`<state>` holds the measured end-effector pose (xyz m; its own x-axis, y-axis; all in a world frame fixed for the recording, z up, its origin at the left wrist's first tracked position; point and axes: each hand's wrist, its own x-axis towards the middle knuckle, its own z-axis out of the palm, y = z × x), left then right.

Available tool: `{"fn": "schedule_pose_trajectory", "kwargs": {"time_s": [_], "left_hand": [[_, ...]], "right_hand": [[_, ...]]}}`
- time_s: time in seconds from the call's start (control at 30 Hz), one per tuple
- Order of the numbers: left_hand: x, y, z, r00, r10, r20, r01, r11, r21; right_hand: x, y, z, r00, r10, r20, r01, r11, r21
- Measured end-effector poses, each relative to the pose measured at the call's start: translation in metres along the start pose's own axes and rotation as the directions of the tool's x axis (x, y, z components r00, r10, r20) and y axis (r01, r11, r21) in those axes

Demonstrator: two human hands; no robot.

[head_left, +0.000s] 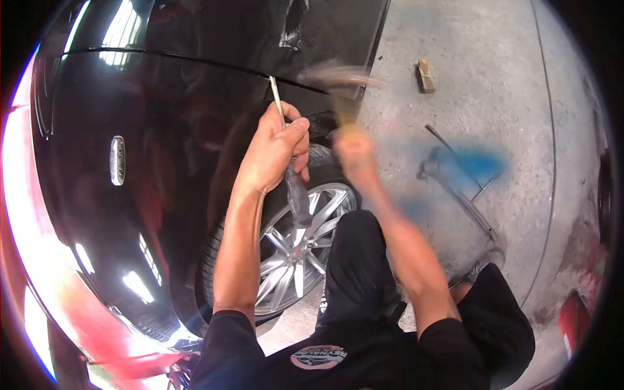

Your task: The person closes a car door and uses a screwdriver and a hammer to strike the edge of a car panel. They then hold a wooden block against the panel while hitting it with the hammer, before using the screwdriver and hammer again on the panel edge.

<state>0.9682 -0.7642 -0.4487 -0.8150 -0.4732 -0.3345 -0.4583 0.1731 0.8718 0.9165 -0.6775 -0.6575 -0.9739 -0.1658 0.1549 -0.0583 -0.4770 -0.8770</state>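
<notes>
My left hand (276,146) is closed round a screwdriver-like tool with a dark handle (298,198). Its pale shaft (276,94) points up, the tip at the panel gap of a black car (175,123). My right hand (354,146), smeared by motion, is wrapped round the yellowish handle of a hammer-like tool (341,78), whose head is a blur just right of the shaft's tip. Above the gap, the black panel has a scraped, pale mark (291,39). Below my left hand is the wheel with silver spokes (299,253).
On the concrete floor (403,39) at the right lie a small wooden block (426,76), a cross-shaped metal wrench (455,151) and a long metal bar (471,211). Blue stain marks the floor. My knees are beside the wheel. Something red (573,318) stands at the far right.
</notes>
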Motion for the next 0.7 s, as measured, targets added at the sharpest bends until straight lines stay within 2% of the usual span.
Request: {"fn": "schedule_pose_trajectory", "kwargs": {"time_s": [0.03, 0.1, 0.13, 0.17, 0.2, 0.27, 0.3, 0.33, 0.37, 0.4, 0.43, 0.53, 0.6, 0.67, 0.7], "left_hand": [[0.000, 0.000, 0.002, 1.000, 0.007, 0.011, -0.007, 1.000, 0.006], [0.001, -0.004, 0.002, 0.999, 0.041, 0.008, -0.040, 0.999, -0.035], [-0.006, -0.007, -0.003, 1.000, -0.003, 0.021, 0.003, 1.000, -0.016], [-0.005, -0.012, 0.001, 0.999, -0.011, 0.034, 0.012, 1.000, -0.026], [0.003, -0.006, -0.002, 0.999, 0.041, 0.018, -0.041, 0.999, -0.027], [-0.004, -0.002, -0.001, 1.000, 0.017, -0.005, -0.017, 1.000, -0.006], [-0.001, 0.000, 0.000, 1.000, 0.020, 0.001, -0.020, 1.000, -0.009], [0.000, 0.001, 0.001, 1.000, 0.023, 0.008, -0.023, 1.000, -0.018], [0.000, 0.000, 0.000, 1.000, 0.024, 0.011, -0.024, 1.000, -0.013], [0.002, 0.002, 0.001, 0.999, 0.039, 0.009, -0.039, 0.999, -0.017], [0.003, 0.002, 0.001, 0.998, 0.049, 0.026, -0.049, 0.999, -0.008], [0.001, -0.001, 0.001, 0.998, 0.052, 0.041, -0.051, 0.999, -0.018], [0.005, -0.004, 0.001, 0.999, 0.049, 0.009, -0.049, 0.999, -0.018], [0.008, -0.008, 0.002, 0.997, 0.071, -0.004, -0.071, 0.996, -0.045], [0.009, -0.011, 0.002, 0.997, 0.083, -0.007, -0.083, 0.995, -0.061]], "right_hand": [[-0.012, 0.026, 0.008, 0.981, 0.134, 0.142, -0.104, 0.974, -0.200], [0.011, 0.026, -0.011, 0.971, 0.233, 0.051, -0.219, 0.957, -0.192], [-0.010, 0.022, -0.012, 0.939, 0.342, -0.036, -0.343, 0.924, -0.168], [-0.011, 0.020, -0.022, 0.911, 0.411, -0.005, -0.409, 0.908, 0.095], [0.007, 0.006, -0.018, 0.926, 0.377, 0.020, -0.377, 0.922, 0.087], [0.001, -0.025, -0.005, 0.950, 0.269, -0.162, -0.183, 0.893, 0.411], [0.002, -0.025, 0.017, 0.931, 0.207, -0.302, -0.121, 0.952, 0.282], [-0.002, -0.013, 0.023, 0.937, 0.197, -0.289, -0.115, 0.954, 0.277], [-0.009, 0.005, 0.028, 0.957, 0.288, -0.043, -0.278, 0.948, 0.157], [-0.005, -0.002, 0.034, 0.900, 0.392, 0.190, -0.399, 0.917, -0.004], [0.002, -0.010, 0.025, 0.868, 0.488, 0.095, -0.489, 0.872, -0.008], [0.001, -0.037, 0.010, 0.887, 0.442, 0.132, -0.449, 0.893, 0.028], [-0.013, -0.051, 0.008, 0.899, 0.417, 0.134, -0.415, 0.909, -0.041], [-0.026, -0.073, 0.001, 0.815, 0.441, 0.377, -0.454, 0.889, -0.059], [-0.034, -0.075, -0.001, 0.784, 0.448, 0.429, -0.475, 0.878, -0.049]]}}
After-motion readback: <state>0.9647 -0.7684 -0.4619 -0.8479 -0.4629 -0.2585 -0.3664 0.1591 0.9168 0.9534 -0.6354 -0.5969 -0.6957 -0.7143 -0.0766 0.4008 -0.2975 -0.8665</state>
